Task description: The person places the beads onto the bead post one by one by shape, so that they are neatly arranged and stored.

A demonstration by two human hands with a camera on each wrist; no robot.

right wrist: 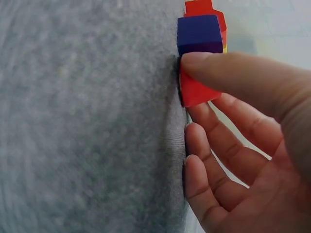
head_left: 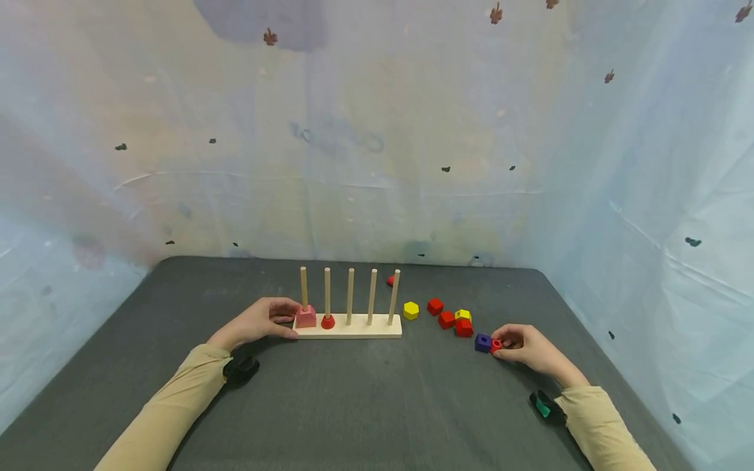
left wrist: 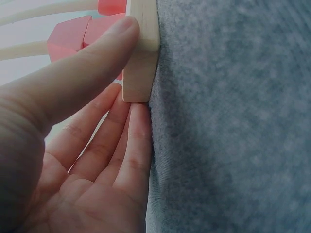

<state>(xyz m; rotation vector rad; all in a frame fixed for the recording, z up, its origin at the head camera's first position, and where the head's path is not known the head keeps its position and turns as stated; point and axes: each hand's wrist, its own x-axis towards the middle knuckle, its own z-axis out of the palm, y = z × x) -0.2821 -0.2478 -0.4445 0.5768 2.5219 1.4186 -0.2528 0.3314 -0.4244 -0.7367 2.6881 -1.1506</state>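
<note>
Right hand (head_left: pixel 527 347): thumb and fingers pinching a small red holed piece (right wrist: pixel 197 91) low at the grey table (head_left: pixel 353 405), right of the peg board (head_left: pixel 359 332). Left hand (head_left: pixel 262 320): thumb along the front, fingers round the end, gripping the board's left end.

Clutter: purple block (head_left: pixel 482 343) sits just left of the pinched piece, between it and the board; thumb hides whether they touch. Further left, a loose string: red block (head_left: pixel 463 328) in front of a yellow block (head_left: pixel 463 314), then two more reds, middle (head_left: pixel 446 319) and far (head_left: pixel 435 306). Yellow hexagonal block (head_left: pixel 411 311) is just off the board's right end. Another red piece (head_left: pixel 390 280) sits behind, part-hidden by the rightmost peg.

Board has five upright pegs: pink block (head_left: pixel 305 318) low on the leftmost, red ring (head_left: pixel 327 322) low on the next.

Black wrist unit (head_left: pixel 240 370) on the left, another with a green patch (head_left: pixel 543 407) on the right. Printed backdrop (head_left: pixel 377 216) behind; its faint bluish marks are too faded to read.
</note>
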